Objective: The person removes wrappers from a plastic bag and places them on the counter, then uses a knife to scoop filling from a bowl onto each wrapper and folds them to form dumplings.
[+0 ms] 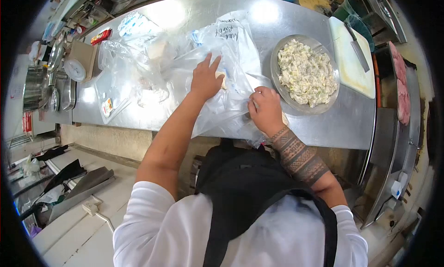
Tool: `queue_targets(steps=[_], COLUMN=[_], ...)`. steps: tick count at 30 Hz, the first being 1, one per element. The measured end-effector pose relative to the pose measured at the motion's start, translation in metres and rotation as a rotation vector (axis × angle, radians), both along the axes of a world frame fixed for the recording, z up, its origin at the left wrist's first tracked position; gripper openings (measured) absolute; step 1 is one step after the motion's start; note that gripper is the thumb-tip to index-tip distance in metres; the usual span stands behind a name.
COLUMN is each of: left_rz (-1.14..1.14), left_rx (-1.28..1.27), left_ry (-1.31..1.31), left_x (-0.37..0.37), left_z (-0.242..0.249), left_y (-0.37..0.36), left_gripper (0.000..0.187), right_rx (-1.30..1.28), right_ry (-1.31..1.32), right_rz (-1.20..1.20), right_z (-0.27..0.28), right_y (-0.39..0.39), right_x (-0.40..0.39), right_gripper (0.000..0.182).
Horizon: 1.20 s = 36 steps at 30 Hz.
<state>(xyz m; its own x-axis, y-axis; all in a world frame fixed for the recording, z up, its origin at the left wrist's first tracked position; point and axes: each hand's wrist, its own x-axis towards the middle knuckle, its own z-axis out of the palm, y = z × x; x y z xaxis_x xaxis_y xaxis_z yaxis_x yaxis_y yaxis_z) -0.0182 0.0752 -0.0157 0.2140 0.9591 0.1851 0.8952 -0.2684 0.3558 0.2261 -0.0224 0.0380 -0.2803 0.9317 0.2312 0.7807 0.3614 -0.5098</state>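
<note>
A large clear plastic bag [222, 82] with handwriting on it lies on the steel table [333, 123]. My left hand [206, 77] presses flat on the bag with fingers spread, next to a small pale piece [224, 79] inside or on it. My right hand [264, 109] pinches the bag's near edge close to the table front. A round metal bowl [277, 59] full of a pale chopped mixture [306, 73] stands just right of my right hand.
More clear bags and a pale block [157, 49] lie to the left. A small scale [75, 69] and a red packet [101, 36] sit at the far left. A white cutting board [351, 68] with a cleaver [357, 46] is at the right end.
</note>
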Motion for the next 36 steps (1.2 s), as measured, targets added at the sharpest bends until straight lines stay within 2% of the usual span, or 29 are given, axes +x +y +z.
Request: queue_targets(steps=[3, 6, 8, 9, 12, 14, 16, 18, 21, 24, 25, 27, 28, 30, 31, 33, 34, 36], left_rz=[-0.012, 0.000, 0.062, 0.091, 0.083, 0.174, 0.111, -0.069, 0.022, 0.239, 0.224, 0.190, 0.187, 0.180, 0.187, 0.198, 0.221, 0.261], left_rx=[-0.172, -0.265, -0.088, -0.015, 0.150, -0.106, -0.306, -0.440, -0.336, -0.435, -0.546, -0.765, -0.714, -0.608, -0.599, -0.586, -0.698, -0.917], left_ry=[0.213, 0.266, 0.160, 0.107, -0.211, -0.401, -0.469, -0.477, -0.483, -0.502, -0.502, -0.500, -0.459, -0.372, -0.461, -0.642, -0.800, -1.123], left_x=[0.005, 0.011, 0.005, 0.002, -0.003, 0.014, 0.032, 0.048, 0.083, 0.108, 0.114, 0.125, 0.131, 0.140, 0.140, 0.140, 0.137, 0.122], left_z=[0.012, 0.025, 0.016, 0.010, 0.044, 0.070, 0.076, 0.069, 0.049, 0.050, 0.051, 0.051, 0.044, 0.030, 0.030, 0.037, 0.054, 0.082], left_y=[0.007, 0.008, 0.004, -0.005, -0.045, -0.089, -0.134, -0.174, -0.208, -0.214, -0.213, -0.208, -0.211, -0.215, -0.216, -0.218, -0.213, -0.199], left_gripper=[0.071, 0.063, 0.057, 0.055, 0.037, 0.023, 0.018, 0.017, 0.020, 0.024, 0.027, 0.032, 0.032, 0.033, 0.031, 0.028, 0.026, 0.024], right_rx=[0.018, 0.023, 0.030, -0.062, -0.274, -0.331, -0.359, -0.438, -0.500, -0.572, -0.558, -0.382, -0.292, -0.358, -0.392, -0.301, -0.260, -0.449], right_ry=[0.038, 0.027, 0.098, 0.162, 0.312, 0.354, 0.377, 0.389, 0.360, 0.404, 0.287, 0.199, 0.156, 0.144, 0.138, 0.294, 0.369, 0.500], right_rz=[-0.025, -0.047, -0.097, -0.123, -0.198, -0.224, -0.248, -0.267, -0.184, -0.024, 0.065, 0.106, 0.126, 0.098, 0.082, 0.065, 0.054, -0.075], right_z=[0.001, -0.002, -0.002, 0.006, 0.029, 0.031, 0.011, -0.011, -0.011, -0.007, -0.008, -0.017, -0.023, -0.030, -0.032, -0.022, -0.010, 0.017], right_y=[-0.004, -0.010, -0.012, -0.016, -0.029, -0.043, -0.062, -0.079, -0.092, -0.093, -0.089, -0.086, -0.085, -0.079, -0.077, -0.077, -0.076, -0.068], right_x=[0.004, 0.010, 0.014, 0.021, 0.053, 0.084, 0.113, 0.135, 0.147, 0.148, 0.150, 0.147, 0.147, 0.150, 0.151, 0.151, 0.151, 0.147], right_gripper=[0.013, 0.016, 0.019, 0.020, 0.021, 0.020, 0.020, 0.024, 0.044, 0.063, 0.074, 0.070, 0.068, 0.058, 0.053, 0.042, 0.037, 0.034])
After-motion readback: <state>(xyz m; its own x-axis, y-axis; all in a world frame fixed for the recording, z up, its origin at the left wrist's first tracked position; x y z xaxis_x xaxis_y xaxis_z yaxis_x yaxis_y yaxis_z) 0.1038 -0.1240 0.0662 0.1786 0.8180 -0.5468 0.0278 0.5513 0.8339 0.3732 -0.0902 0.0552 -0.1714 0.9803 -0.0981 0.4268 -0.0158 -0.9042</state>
